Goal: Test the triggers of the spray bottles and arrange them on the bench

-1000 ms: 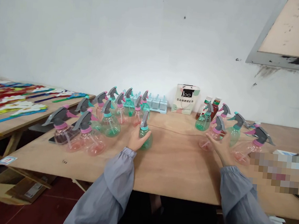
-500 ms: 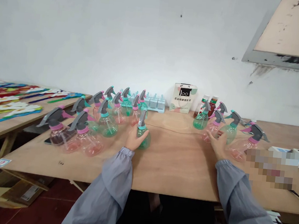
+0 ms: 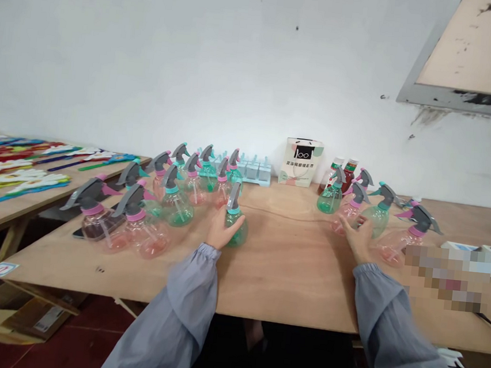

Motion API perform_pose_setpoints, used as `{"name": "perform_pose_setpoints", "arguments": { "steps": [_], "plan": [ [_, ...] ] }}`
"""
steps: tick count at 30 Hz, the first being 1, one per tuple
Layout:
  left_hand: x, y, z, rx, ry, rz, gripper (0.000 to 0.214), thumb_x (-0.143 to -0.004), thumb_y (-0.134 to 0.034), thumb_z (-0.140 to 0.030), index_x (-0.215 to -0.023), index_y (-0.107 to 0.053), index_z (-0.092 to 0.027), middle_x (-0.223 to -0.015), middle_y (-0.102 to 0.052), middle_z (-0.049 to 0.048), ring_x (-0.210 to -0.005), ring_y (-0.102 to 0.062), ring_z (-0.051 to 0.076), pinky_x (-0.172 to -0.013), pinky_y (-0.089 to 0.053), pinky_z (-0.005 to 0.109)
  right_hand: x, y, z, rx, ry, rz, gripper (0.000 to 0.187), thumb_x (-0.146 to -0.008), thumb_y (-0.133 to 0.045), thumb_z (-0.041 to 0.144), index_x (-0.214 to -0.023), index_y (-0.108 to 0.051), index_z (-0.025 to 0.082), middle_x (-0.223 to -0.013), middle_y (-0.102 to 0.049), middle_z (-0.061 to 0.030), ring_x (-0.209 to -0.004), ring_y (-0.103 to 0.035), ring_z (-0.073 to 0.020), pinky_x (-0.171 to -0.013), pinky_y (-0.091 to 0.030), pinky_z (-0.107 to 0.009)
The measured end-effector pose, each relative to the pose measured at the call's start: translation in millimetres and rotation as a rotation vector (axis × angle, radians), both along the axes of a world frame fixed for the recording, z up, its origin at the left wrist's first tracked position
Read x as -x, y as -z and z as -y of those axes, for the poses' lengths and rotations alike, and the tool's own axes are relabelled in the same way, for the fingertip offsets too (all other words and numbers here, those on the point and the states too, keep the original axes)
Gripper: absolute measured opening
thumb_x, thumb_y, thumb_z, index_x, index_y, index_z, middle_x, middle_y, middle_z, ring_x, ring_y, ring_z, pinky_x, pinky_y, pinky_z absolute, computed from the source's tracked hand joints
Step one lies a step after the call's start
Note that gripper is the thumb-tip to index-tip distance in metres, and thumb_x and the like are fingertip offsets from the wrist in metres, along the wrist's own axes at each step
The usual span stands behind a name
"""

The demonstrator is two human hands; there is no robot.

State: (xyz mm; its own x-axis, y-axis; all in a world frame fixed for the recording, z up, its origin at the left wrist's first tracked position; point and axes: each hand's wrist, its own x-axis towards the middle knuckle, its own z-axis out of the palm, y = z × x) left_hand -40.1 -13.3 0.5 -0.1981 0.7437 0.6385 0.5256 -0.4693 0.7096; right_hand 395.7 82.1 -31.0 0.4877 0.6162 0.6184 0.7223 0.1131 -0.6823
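Observation:
My left hand [image 3: 219, 231] is wrapped round the belly of a green spray bottle [image 3: 236, 225] with a grey trigger head, standing upright on the plywood table [image 3: 290, 263]. My right hand [image 3: 358, 236] is stretched out with fingers apart, its fingertips at a pink spray bottle [image 3: 349, 208] in the right-hand group. A green bottle [image 3: 376, 213] and another pink bottle [image 3: 400, 238] stand just beside that hand.
Several pink and green spray bottles [image 3: 156, 210] crowd the table's left part. A small paper bag [image 3: 302, 161], pale blue trays [image 3: 253, 168] and two red-filled bottles [image 3: 347, 172] line the wall. Coloured strips [image 3: 16, 170] cover a side table. Cardboard boxes [image 3: 24, 316] lie on the floor.
The view shifted slightly up and right over the second. My right hand moved a little forward toward the pink bottle. My left hand stayed on the green bottle.

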Motion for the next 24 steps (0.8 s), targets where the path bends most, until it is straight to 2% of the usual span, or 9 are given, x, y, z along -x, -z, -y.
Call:
{"name": "perform_pose_setpoints", "arguments": {
  "steps": [4,6,9,11,13,16,18,20,24],
  "plan": [
    [0,1.5,-1,0.002,0.019,-0.017,0.039,-0.077,-0.068,-0.045,-0.106,-0.059,-0.021,-0.096,-0.067,0.0071,-0.097,-0.065,0.024,-0.092,-0.05,0.04,22,-17.4,30,-0.109,0.118,0.014,0.1,-0.064,-0.059,0.085,-0.129,-0.042,0.011,-0.126,-0.051,-0.0228,-0.119,-0.051,-0.0387,-0.103,-0.039,-0.06],
    [0,4.6,-3,0.011,0.047,-0.032,0.046,-0.074,-0.07,-0.043,-0.112,-0.056,-0.02,-0.103,-0.066,0.009,-0.102,-0.064,0.025,-0.095,-0.049,0.042,40,-30.1,53,-0.22,0.114,0.051,0.085,-0.076,-0.058,0.075,-0.132,-0.039,0.014,-0.13,-0.048,-0.0222,-0.118,-0.051,-0.0351,-0.104,-0.039,-0.059],
    [-4,12.6,-5,0.021,0.143,-0.075,0.055,-0.076,-0.066,-0.036,-0.124,-0.049,-0.019,-0.118,-0.061,0.0138,-0.116,-0.059,0.028,-0.105,-0.045,0.046,78,-47.8,82,-0.305,-0.129,0.141,0.053,-0.088,-0.055,0.057,-0.126,-0.044,0.021,-0.124,-0.052,-0.0154,-0.115,-0.054,-0.0287,-0.104,-0.042,-0.053],
    [-10,17.8,-6,0.016,0.222,-0.122,0.061,-0.076,-0.062,-0.031,-0.133,-0.044,-0.016,-0.128,-0.056,0.0176,-0.127,-0.053,0.03,-0.111,-0.039,0.048,111,-54.5,91,-0.224,-0.406,0.207,0.042,-0.089,-0.056,0.051,-0.119,-0.049,0.022,-0.116,-0.056,-0.0124,-0.112,-0.056,-0.0273,-0.103,-0.044,-0.051],
    [-20,21.3,-5,0.004,0.289,-0.176,0.07,-0.077,-0.062,-0.031,-0.14,-0.038,-0.013,-0.136,-0.05,0.0209,-0.134,-0.047,0.031,-0.115,-0.035,0.05,147,-56.6,90,-0.154,-0.648,0.16,0.044,-0.087,-0.059,0.052,-0.119,-0.05,0.022,-0.116,-0.058,-0.013,-0.112,-0.058,-0.0277,-0.103,-0.044,-0.051],
    [-34,23.3,0,0.006,0.368,-0.257,0.079,-0.079,-0.066,-0.04,-0.146,-0.034,-0.013,-0.142,-0.046,0.0216,-0.138,-0.044,0.031,-0.116,-0.035,0.048,195,-56.2,80,-0.009,-0.923,0.021,0.072,-0.076,-0.072,0.053,-0.134,-0.041,0.023,-0.14,-0.049,-0.0163,-0.132,-0.048,-0.0311,-0.112,-0.037,-0.053],
    [-40,24.1,4,0.036,0.394,-0.323,0.087,-0.074,-0.073,-0.052,-0.145,-0.038,-0.017,-0.141,-0.048,0.0211,-0.137,-0.045,0.033,-0.114,-0.037,0.05,218,-57.1,74,0.041,-1.049,-0.101,0.083,-0.072,-0.076,0.052,-0.139,-0.037,0.025,-0.15,-0.042,-0.0149,-0.138,-0.043,-0.0302,-0.115,-0.035,-0.051],
    [-42,24.7,9,0.055,0.38,-0.383,0.093,-0.064,-0.078,-0.061,-0.141,-0.045,-0.02,-0.138,-0.054,0.0201,-0.133,-0.049,0.037,-0.109,-0.04,0.053,232,-59.9,71,0.063,-1.129,-0.216,0.072,-0.076,-0.072,0.049,-0.137,-0.042,0.026,-0.146,-0.048,-0.0113,-0.134,-0.048,-0.0273,-0.114,-0.037,-0.047],
    [-27,16.6,7,-0.152,0.184,-0.24,0.05,-0.083,-0.061,-0.056,-0.119,-0.06,-0.022,-0.118,-0.066,0.0139,-0.115,-0.062,0.03,-0.103,-0.044,0.047,234,-68.1,70,0.043,-1.189,-0.277,0.04,-0.079,-0.064,0.034,-0.119,-0.062,0.029,-0.119,-0.067,-0.0047,-0.119,-0.059,-0.0244,-0.113,-0.038,-0.045]
  ]
}}
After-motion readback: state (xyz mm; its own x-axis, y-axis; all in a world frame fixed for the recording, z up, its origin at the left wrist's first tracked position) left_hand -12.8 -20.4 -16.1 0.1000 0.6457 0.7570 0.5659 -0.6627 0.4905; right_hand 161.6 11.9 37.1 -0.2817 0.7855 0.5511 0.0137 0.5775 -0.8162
